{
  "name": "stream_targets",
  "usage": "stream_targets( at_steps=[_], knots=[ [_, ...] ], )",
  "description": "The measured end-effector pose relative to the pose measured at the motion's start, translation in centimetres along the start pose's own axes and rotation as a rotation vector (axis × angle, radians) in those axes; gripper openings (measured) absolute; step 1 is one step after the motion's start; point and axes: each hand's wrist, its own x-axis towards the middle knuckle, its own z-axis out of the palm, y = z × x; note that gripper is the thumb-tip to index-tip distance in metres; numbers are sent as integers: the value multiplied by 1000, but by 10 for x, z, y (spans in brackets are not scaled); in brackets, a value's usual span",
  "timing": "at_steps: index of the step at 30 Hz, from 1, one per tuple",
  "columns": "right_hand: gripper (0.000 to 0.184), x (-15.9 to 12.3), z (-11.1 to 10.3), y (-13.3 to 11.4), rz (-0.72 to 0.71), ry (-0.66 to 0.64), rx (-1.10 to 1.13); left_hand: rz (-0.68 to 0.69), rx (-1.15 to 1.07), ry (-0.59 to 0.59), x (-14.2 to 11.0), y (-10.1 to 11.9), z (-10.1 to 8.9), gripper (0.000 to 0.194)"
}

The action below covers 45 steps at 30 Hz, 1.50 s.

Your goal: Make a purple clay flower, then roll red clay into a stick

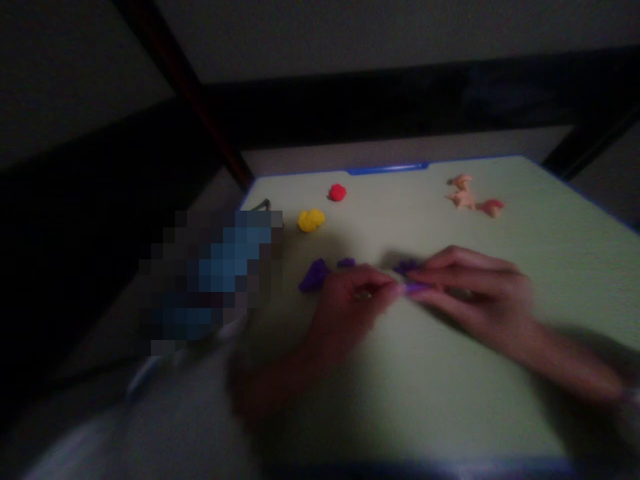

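A small purple clay piece is pinched between the fingertips of the left hand and the right hand, low over the middle of the pale green worktop. The fingers of both hands are closed together on it, though the picture is dim and blurred. A larger purple clay lump is seen just left of the left hand. Farther back, a yellow lump and a red lump are set near each other, and peach-coloured clay shapes are placed well apart to the right.
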Motion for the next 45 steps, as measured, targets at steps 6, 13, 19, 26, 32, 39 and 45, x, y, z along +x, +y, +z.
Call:
stream_targets(
  at_steps=[6,13,19,26,32,39,45],
  knots=[
    [15,2,-1,-2,-60,-32,2,-6,5,-1,0,-2,0,15],
    [15,2,0,-3,-34,-42,26,-1,54,-2,-1,1,-1,12],
    [14,1,1,-2,7,-50,25,-4,35,7,-1,2,0,15],
    [12,2,2,-3,-18,-25,18,33,37,-14,0,1,0,12],
    [11,2,6,-4,-19,-10,34,23,45,-70,2,0,-3,11],
    [13,1,10,-5,52,40,96,-39,-57,-92,5,-3,-4,10],
    [13,1,5,-3,41,31,78,-51,-94,-89,4,-3,-5,9]
  ],
)
